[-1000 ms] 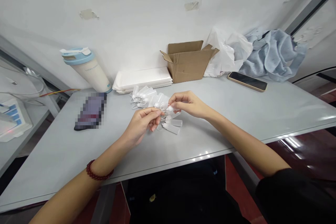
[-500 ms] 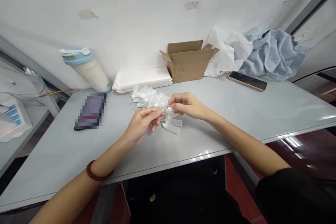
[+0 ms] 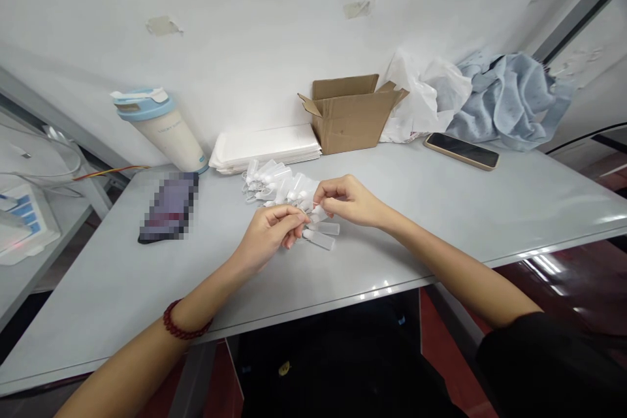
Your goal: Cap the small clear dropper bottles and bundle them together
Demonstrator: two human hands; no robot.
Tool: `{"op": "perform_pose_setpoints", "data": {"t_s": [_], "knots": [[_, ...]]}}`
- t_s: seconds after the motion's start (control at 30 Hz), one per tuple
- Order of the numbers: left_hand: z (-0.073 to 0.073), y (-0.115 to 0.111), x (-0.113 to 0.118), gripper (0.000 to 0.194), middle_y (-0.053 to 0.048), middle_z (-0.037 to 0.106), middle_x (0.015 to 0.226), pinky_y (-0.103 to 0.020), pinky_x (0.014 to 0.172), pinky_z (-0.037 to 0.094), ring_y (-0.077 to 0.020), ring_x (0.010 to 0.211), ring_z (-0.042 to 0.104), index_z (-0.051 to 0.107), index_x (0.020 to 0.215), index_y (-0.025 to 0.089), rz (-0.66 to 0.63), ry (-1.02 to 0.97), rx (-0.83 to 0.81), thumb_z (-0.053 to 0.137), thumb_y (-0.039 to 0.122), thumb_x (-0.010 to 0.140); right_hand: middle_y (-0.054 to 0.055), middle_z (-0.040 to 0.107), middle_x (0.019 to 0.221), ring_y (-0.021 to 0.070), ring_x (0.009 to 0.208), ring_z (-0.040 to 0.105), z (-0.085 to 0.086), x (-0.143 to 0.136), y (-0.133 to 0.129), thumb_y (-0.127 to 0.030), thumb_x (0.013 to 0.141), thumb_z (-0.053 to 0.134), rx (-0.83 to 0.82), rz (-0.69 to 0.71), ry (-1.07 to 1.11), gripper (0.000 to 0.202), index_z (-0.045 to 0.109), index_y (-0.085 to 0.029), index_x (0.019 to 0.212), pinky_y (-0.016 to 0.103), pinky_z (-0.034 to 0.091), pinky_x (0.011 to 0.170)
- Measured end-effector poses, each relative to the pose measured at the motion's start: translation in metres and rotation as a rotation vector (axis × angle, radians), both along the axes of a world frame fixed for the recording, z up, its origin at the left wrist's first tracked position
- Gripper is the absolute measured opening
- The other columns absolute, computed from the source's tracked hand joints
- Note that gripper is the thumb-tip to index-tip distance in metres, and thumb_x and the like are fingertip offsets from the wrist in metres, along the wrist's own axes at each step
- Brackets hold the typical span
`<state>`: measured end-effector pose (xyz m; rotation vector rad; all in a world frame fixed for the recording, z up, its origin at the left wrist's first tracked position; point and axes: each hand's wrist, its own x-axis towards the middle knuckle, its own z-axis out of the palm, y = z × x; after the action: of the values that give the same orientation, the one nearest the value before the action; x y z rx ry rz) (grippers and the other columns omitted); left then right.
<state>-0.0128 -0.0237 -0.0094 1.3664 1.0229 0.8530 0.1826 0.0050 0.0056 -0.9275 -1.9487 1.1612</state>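
Small translucent plastic bottles [image 3: 267, 176] with white caps and thin cord loops lie heaped on the grey table [image 3: 382, 248]. At the near right of the heap, my left hand [image 3: 272, 228] is closed, thumb and forefinger pinching a thin white cord. Facing it, my right hand [image 3: 350, 199] is also closed in a pinch on the cord, just above a white-capped bottle [image 3: 318, 214]. The cord's exact course between my fingertips is too fine to make out. Another bottle [image 3: 321, 239] lies on the table beneath my hands.
Behind the heap are a stack of white envelopes or sheets [image 3: 267, 149] and an open cardboard box [image 3: 350, 121]. A tumbler [image 3: 169, 137] and a blurred-out dark object [image 3: 169, 209] are left. White plastic bags [image 3: 426, 95], blue cloth [image 3: 519, 101] and a phone [image 3: 463, 151] are right.
My left hand has shifted slightly right, closer to my right hand. My right hand has barely moved, its lower fingers curling in a little. The heap stays as it was.
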Motion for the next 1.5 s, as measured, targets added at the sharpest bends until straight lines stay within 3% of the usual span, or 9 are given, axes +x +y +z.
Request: {"op": "perform_pose_setpoints", "data": {"t_s": [0.23, 0.7, 1.5], "knots": [[0.001, -0.001, -0.001, 0.017, 0.002, 0.057, 0.058, -0.023, 0.045, 0.035, -0.0072, 0.044, 0.044, 0.068, 0.069, 0.016, -0.052, 0.025, 0.029, 0.062, 0.027, 0.080, -0.003, 0.054, 0.055, 0.0088, 0.051, 0.047, 0.000, 0.003, 0.001, -0.021, 0.067, 0.047, -0.035, 0.041, -0.021, 0.013, 0.058, -0.015, 0.066, 0.022, 0.038, 0.051], [0.000, -0.003, 0.001, 0.021, 0.002, 0.055, 0.058, -0.023, 0.047, 0.035, -0.0071, 0.044, 0.042, 0.064, 0.063, 0.016, -0.058, 0.061, 0.048, 0.063, 0.028, 0.081, -0.002, 0.053, 0.057, 0.0095, 0.055, 0.044, -0.004, -0.003, -0.004, -0.022, 0.066, 0.046, 0.117, 0.000, -0.071, 0.012, 0.055, -0.015, 0.062, 0.023, 0.036, 0.056], [-0.006, -0.003, -0.001, 0.028, 0.003, 0.050, 0.052, -0.024, 0.051, 0.036, -0.0077, 0.045, 0.042, 0.059, 0.059, 0.016, -0.108, 0.061, 0.057, 0.058, 0.028, 0.085, -0.003, 0.051, 0.053, 0.0088, 0.052, 0.042, -0.012, -0.008, -0.003, -0.023, 0.065, 0.046, 0.121, -0.002, -0.051, 0.012, 0.054, -0.016, 0.061, 0.022, 0.035, 0.053]]}}
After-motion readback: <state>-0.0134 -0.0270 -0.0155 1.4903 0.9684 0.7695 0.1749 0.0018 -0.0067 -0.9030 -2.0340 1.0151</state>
